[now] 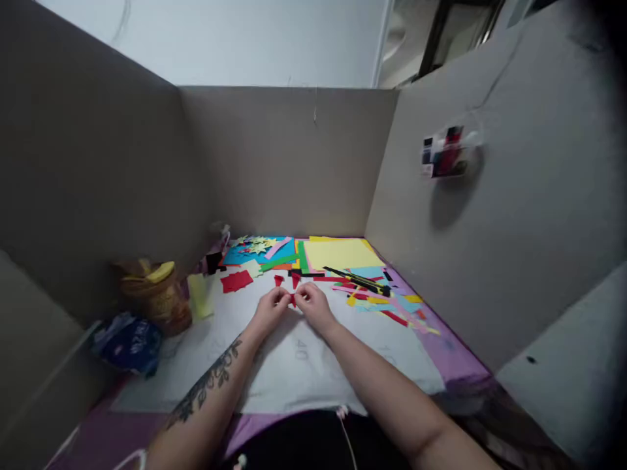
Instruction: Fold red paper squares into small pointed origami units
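Note:
Between my two hands, over the white sheet, is a small red paper piece. My left hand pinches its left side, and my right hand pinches its right side. Just beyond the fingers lie two more small red pieces, one on the left and one on the right. A larger red paper with an uneven edge rests to the left of my left hand.
Yellow-and-black scissors or a cutter lie at right among coloured strips. Behind are a pale yellow sheet and a blue sheet with star cutouts. A brown bag and blue packet stand left. Grey panels surround the surface.

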The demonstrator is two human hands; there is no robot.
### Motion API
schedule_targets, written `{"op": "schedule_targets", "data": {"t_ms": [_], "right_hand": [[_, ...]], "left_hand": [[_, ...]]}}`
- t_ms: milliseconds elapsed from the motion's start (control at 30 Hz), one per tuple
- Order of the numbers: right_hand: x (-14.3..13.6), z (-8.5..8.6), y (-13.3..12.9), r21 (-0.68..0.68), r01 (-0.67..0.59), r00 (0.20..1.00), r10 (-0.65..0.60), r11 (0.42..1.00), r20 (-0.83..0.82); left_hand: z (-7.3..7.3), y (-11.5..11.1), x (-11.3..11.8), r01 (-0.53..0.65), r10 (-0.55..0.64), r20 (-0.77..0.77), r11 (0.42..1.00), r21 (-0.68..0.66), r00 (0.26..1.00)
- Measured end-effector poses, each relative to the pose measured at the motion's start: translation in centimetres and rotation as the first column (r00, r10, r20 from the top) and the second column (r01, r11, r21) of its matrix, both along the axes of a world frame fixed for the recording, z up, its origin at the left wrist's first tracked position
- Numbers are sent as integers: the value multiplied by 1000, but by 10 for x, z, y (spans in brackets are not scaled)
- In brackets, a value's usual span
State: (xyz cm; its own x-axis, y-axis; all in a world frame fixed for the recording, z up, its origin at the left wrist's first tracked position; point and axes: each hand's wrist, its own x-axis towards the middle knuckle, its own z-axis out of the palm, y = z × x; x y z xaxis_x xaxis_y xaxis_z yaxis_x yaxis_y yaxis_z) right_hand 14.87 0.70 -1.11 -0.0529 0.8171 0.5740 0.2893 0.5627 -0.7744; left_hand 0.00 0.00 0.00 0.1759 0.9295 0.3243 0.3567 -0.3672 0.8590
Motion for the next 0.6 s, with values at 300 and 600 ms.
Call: {"op": "schedule_targets", "data": {"t_ms": [300,600], "right_hand": [[-1,8,-7,-56,-33,999,31,998,-39],[-3,5,-6,-174,-88,993,73,981,-92]], "left_hand": [[4,0,0,-31,32,32,999,-41,999],[0,2,-2,2,-1,45,999,-34,999]]}}
